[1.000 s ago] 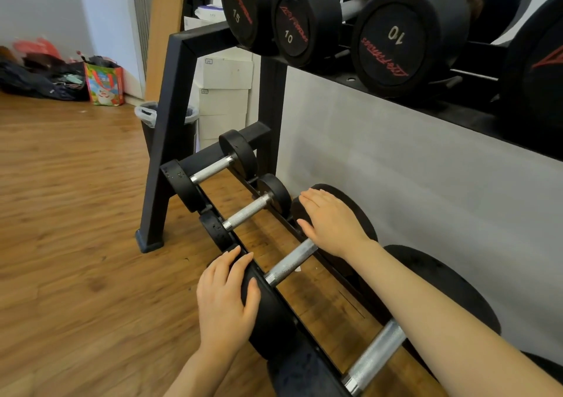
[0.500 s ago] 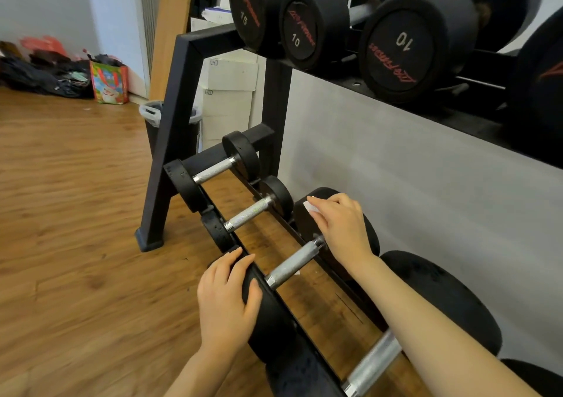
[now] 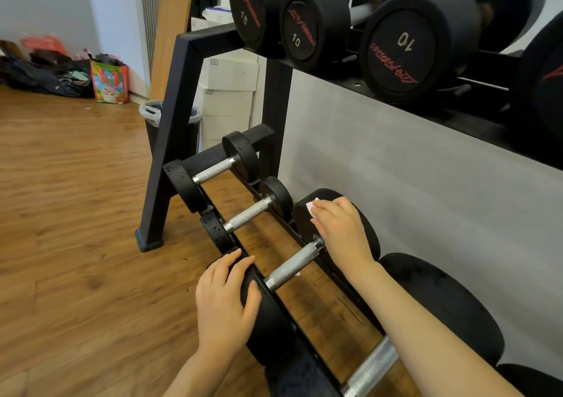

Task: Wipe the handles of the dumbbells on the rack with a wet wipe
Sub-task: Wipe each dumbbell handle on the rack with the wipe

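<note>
Head view. The right hand [image 3: 339,229] holds a white wet wipe [image 3: 313,208] beneath its fingers, pressed against the far head [image 3: 307,223] of the third dumbbell on the lower tier of the rack [image 3: 170,140], just above the far end of that dumbbell's knurled handle [image 3: 292,267]. The left hand [image 3: 225,299] rests open, fingers draped over the near head [image 3: 262,314] at the tier's front rail, grasping nothing firmly. Judged progress: the wipe lies on a head, not a handle, and which handles are already wiped cannot be told. The wipe is mostly hidden; the nearest handle [image 3: 370,366] is cut off at the lower edge, and the upper-tier dumbbells [image 3: 420,46] show almost no handles.
</note>
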